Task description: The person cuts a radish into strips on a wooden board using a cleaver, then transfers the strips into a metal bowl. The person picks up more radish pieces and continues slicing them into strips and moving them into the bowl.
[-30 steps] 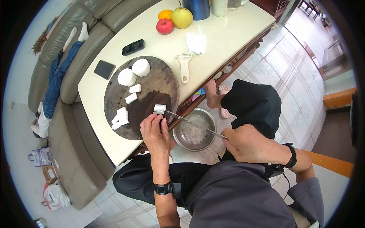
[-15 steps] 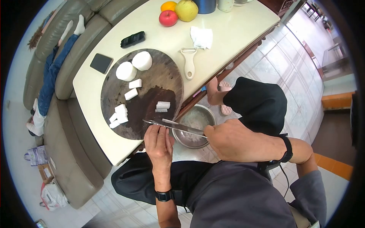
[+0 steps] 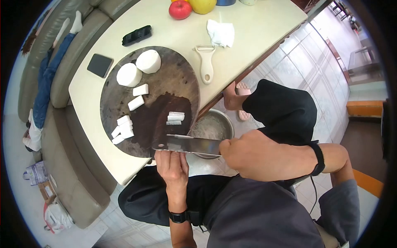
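My right hand [image 3: 248,155] grips the handle of a cleaver [image 3: 190,144], its blade lying across the near right edge of a round wooden board [image 3: 165,70]. Right under the blade's near edge is my left hand [image 3: 173,166], fingers together; the blade hides its fingertips and anything in them. A thin white strip [image 3: 180,136] shows along the blade's far side. Beyond it lie a few white sticks [image 3: 175,118]. Several white pieces [image 3: 123,130] sit at the board's left, two white blocks [image 3: 136,102] near its middle, and two thick white rounds [image 3: 148,61] at the back.
A steel bowl [image 3: 225,124] stands below the table edge. On the cream table [image 3: 178,35] are a peeler [image 3: 206,66], white cloth [image 3: 221,33], black phone [image 3: 99,65], black object [image 3: 137,36] and fruit [image 3: 180,10]. A person's legs [image 3: 47,76] rest on the sofa [image 3: 74,165].
The cleaver has turned so more of its flat face shows, and its tip sits over my left fingertips. The view has shifted slightly, with the table's far items higher in the frame.
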Demonstrator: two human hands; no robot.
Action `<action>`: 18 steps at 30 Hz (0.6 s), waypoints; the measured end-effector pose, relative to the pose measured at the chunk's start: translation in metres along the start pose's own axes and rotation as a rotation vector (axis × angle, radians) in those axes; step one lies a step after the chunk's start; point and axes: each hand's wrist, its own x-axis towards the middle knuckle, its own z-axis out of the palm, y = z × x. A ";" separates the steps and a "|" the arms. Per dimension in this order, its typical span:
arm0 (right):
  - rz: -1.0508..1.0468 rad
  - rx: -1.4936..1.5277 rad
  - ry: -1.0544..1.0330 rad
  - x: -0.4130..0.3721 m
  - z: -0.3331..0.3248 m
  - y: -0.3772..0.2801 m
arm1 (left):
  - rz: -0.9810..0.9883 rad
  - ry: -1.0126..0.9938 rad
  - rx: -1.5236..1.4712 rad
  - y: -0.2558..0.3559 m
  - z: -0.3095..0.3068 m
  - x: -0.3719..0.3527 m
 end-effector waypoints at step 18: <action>-0.013 -0.009 0.075 0.000 0.000 -0.004 | 0.003 0.066 -0.007 -0.002 0.005 -0.001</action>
